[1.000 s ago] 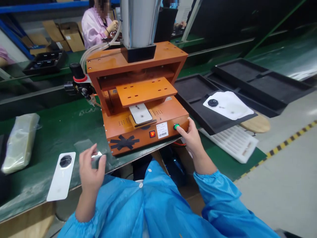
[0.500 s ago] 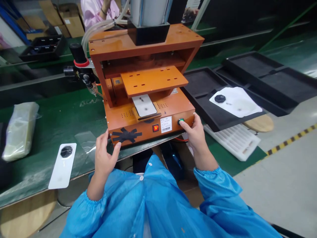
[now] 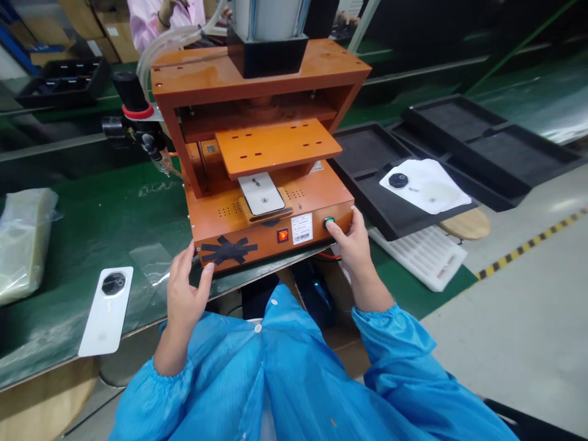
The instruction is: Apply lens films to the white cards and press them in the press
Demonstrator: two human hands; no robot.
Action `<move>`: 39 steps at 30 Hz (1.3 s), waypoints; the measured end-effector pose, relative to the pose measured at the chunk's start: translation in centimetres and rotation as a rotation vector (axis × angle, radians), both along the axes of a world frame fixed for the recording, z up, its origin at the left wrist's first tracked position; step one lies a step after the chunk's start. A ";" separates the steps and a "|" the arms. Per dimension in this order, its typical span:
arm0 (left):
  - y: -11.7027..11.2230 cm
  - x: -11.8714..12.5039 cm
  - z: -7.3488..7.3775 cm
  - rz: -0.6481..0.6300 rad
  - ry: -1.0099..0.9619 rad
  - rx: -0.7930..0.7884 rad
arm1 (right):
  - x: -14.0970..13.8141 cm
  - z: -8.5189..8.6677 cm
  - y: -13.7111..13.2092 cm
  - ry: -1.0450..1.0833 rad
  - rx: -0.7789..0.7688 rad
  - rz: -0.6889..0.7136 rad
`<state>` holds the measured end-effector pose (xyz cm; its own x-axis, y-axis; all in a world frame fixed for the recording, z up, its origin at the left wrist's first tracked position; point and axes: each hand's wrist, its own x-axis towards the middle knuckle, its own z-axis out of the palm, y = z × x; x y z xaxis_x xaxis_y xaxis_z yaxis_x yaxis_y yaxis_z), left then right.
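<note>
An orange press machine [image 3: 271,202] stands on the green belt before me. A white phone back cover [image 3: 261,193] lies in its jig under the raised orange plate [image 3: 275,144]. My right hand [image 3: 349,239] grips the machine's front right corner, its thumb on the green button [image 3: 327,222]. My left hand [image 3: 186,291] rests open at the front left corner, thumb touching the black tape cross [image 3: 228,250]. Another white back cover [image 3: 106,309] lies on the belt left of that hand.
A clear film piece [image 3: 154,260] lies on the belt. A plastic bag [image 3: 21,242] sits far left. Black trays [image 3: 487,144] at the right hold a white cover [image 3: 425,187]; a white ribbed tray [image 3: 425,254] lies below. A person in pink [image 3: 160,15] works behind.
My left hand let go of the small clear piece it held and moved right to the machine's front left corner. My right hand stays on the green button. The view shifted slightly.
</note>
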<state>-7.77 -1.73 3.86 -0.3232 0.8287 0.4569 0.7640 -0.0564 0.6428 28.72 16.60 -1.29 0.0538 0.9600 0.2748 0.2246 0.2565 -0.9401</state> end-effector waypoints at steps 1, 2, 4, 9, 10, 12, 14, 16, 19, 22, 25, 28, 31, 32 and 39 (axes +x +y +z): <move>-0.2 -0.2 0.1 -0.003 -0.004 -0.003 | -0.1 0.0 -0.2 -0.005 -0.003 -0.005; -0.6 -0.5 0.1 0.001 -0.006 -0.001 | -0.2 0.1 -0.4 -0.005 -0.011 -0.007; -1.5 -1.4 0.1 0.045 0.001 0.023 | -0.3 0.3 -0.9 0.013 -0.039 0.006; -3.8 -3.3 -1.0 0.189 0.066 0.093 | -0.3 0.6 -1.6 0.078 -0.065 0.011; -4.2 -3.3 -1.2 0.192 0.069 0.101 | -0.2 0.6 -1.5 0.086 -0.067 0.003; -4.6 -3.1 -1.4 0.180 0.069 0.113 | 0.1 0.3 -1.2 0.094 -0.071 0.002; -4.7 -2.4 -1.5 0.150 0.058 0.115 | 0.2 0.0 -0.9 0.093 -0.065 0.011; -4.3 -1.4 -1.5 0.106 0.029 0.093 | 0.2 -0.3 -0.7 0.097 -0.048 0.009; -3.2 0.3 -1.6 0.053 -0.025 0.020 | -0.1 -0.4 -0.9 0.129 -0.028 -0.012; -1.6 1.4 -1.8 0.051 -0.076 -0.051 | -0.4 -0.4 -1.1 0.139 -0.023 -0.009; -0.4 1.8 -1.9 0.078 -0.088 -0.038 | -0.4 -0.5 -1.1 0.113 -0.014 -0.011; 0.0 1.8 -1.6 0.098 -0.061 -0.028 | -0.6 -0.3 -1.0 0.098 -0.027 -0.015; 0.0 1.5 -1.2 0.095 -0.051 -0.042 | -1.0 0.0 -0.7 0.125 -0.056 -0.024; 0.0 1.4 -1.1 0.090 -0.048 -0.043 | -1.1 0.1 -0.7 0.143 -0.066 -0.032; 0.0 1.2 -1.1 0.101 -0.009 -0.064 | -1.4 0.7 -0.8 0.224 -0.076 0.002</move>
